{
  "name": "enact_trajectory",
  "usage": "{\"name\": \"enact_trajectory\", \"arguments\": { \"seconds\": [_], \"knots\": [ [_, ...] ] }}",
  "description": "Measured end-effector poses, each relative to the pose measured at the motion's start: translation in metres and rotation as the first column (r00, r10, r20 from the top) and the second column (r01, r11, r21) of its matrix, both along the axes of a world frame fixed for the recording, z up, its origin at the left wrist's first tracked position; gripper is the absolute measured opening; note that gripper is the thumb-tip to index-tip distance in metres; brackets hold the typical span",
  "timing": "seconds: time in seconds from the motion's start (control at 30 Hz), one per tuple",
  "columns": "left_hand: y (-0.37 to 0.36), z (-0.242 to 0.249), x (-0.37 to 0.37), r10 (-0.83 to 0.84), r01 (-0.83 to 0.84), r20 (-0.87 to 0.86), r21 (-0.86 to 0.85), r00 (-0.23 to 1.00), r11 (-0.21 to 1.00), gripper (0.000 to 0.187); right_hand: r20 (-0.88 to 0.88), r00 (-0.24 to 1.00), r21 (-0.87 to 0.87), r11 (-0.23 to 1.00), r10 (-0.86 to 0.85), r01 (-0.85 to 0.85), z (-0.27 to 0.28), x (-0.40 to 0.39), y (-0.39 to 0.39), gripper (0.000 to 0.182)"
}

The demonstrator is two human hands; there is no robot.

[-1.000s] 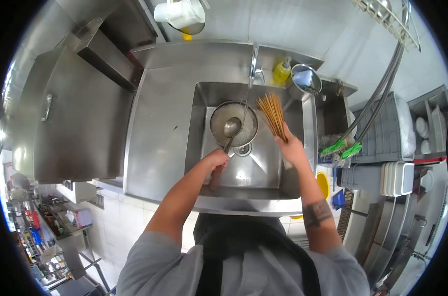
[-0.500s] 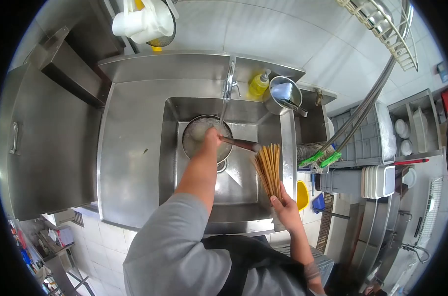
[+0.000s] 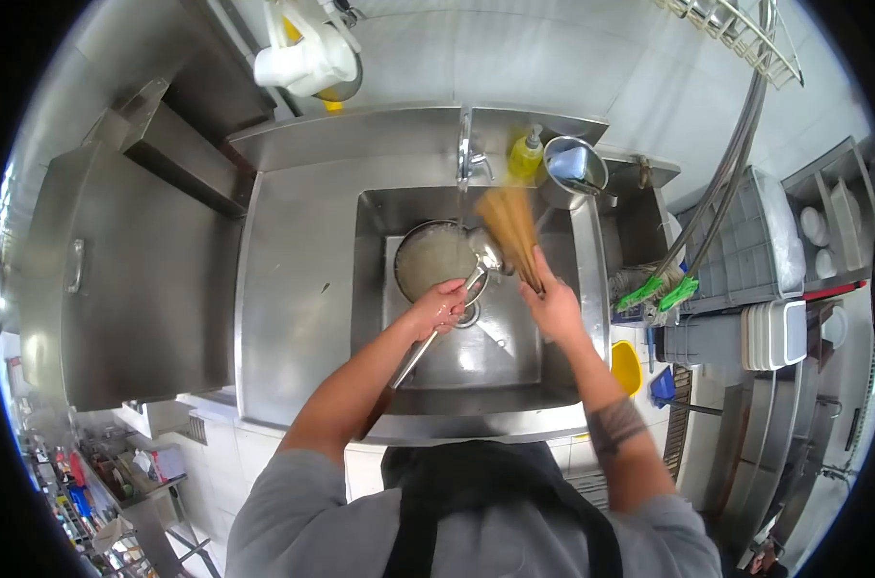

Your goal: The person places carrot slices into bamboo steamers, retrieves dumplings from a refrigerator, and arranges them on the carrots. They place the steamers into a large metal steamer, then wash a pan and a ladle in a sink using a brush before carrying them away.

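My left hand (image 3: 441, 306) is wrapped around the metal shaft of a ladle (image 3: 418, 358). The shiny bowl of the ladle points up and right, and its brown handle end slants back under my forearm. In my right hand (image 3: 553, 306) is a bamboo brush (image 3: 510, 226), a bundle of thin sticks smeared by motion. Its bristles fan out just beside the ladle's bowl. Left of them, a round pan (image 3: 401, 273) of cloudy water sits in the steel sink (image 3: 495, 361), under the faucet (image 3: 465, 154) with water running down.
Behind the sink stand a yellow soap bottle (image 3: 526, 156) and a metal pot (image 3: 560, 183) with a blue-white sponge inside. A steel counter (image 3: 288, 289) extends left. To the right are hoses with green clips (image 3: 639, 293), grey crates (image 3: 745, 231) and a yellow bucket (image 3: 626, 369).
My left hand has come out of the pan, and the ladle is turned with its bowl up. My right hand has raised the brush toward it. The view has shifted slightly.
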State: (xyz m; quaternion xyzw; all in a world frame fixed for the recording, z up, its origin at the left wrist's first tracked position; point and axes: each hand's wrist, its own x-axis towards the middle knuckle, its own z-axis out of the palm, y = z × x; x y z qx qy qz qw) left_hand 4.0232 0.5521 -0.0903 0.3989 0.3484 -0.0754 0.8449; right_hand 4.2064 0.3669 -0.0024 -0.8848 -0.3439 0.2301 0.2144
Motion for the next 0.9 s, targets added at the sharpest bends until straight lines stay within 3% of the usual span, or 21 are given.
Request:
{"name": "enact_trajectory", "arguments": {
  "seconds": [0.07,0.13,0.17,0.2,0.23,0.3,0.33,0.4,0.53,0.6,0.67,0.73,0.83,0.9],
  "knots": [
    [0.001,0.018,-0.018,-0.087,0.093,-0.057,0.115,0.995,0.989,0.03,-0.004,0.991,-0.184,0.974,0.131,-0.129,-0.051,0.032,-0.008,0.075],
    [0.025,-0.023,-0.03,-0.097,0.107,-0.077,0.141,0.992,0.984,0.029,0.002,0.978,-0.268,0.942,0.209,-0.201,-0.04,0.036,-0.016,0.076],
    [0.034,-0.047,-0.032,-0.213,0.261,-0.155,0.683,0.965,0.682,0.028,0.009,0.993,-0.197,0.974,0.118,-0.114,-0.036,0.032,-0.021,0.076],
    [0.034,-0.061,-0.037,-0.253,0.328,-0.293,0.938,0.922,0.108,0.027,0.003,1.0,-0.131,0.991,0.028,-0.027,-0.03,0.026,-0.026,0.076],
    [0.027,-0.043,-0.039,-0.246,0.331,-0.295,0.936,0.923,0.118,0.027,-0.016,1.0,-0.11,0.994,0.006,-0.008,-0.021,0.02,-0.028,0.077],
    [0.023,0.021,-0.025,-0.002,0.609,-0.619,0.773,0.786,-0.177,0.026,-0.044,0.999,-0.083,0.997,-0.003,-0.001,-0.022,0.007,-0.034,0.077],
    [0.028,0.018,-0.021,0.004,0.608,-0.617,0.774,0.787,-0.176,0.026,-0.078,0.997,-0.063,0.998,-0.024,0.019,-0.026,0.0,-0.042,0.077],
    [0.033,0.012,-0.013,0.026,0.632,-0.662,0.702,0.749,-0.327,0.026,-0.121,0.993,-0.043,0.999,-0.007,0.001,-0.048,-0.012,-0.06,0.077],
    [0.044,0.033,0.006,0.033,0.655,-0.693,0.662,0.72,-0.365,0.024,-0.273,0.962,-0.101,0.995,-0.016,-0.012,-0.061,-0.036,-0.091,0.077],
    [0.051,0.044,0.011,-0.094,0.662,-0.713,0.685,0.694,-0.306,0.024,-0.288,0.957,-0.066,0.998,-0.023,0.004,-0.069,-0.044,-0.106,0.078],
    [0.038,0.051,0.01,-0.103,0.641,-0.702,0.691,0.704,-0.334,0.025,-0.301,0.953,-0.029,0.999,-0.024,0.016,-0.08,-0.05,-0.114,0.079],
    [0.035,0.046,0.013,-0.116,0.614,-0.688,0.701,0.717,-0.363,0.026,-0.463,0.879,-0.011,0.992,-0.115,0.124,-0.083,-0.052,-0.119,0.079],
    [0.044,0.056,0.007,-0.05,0.585,-0.631,0.743,0.774,-0.327,0.027,-0.352,0.923,-0.001,0.986,-0.154,0.164,-0.067,-0.055,-0.115,0.079],
    [0.052,0.071,-0.002,-0.076,0.687,-0.711,0.697,0.699,-0.204,0.029,-0.317,0.934,-0.033,0.986,-0.165,0.163,-0.056,-0.051,-0.108,0.078]
  ]
}}
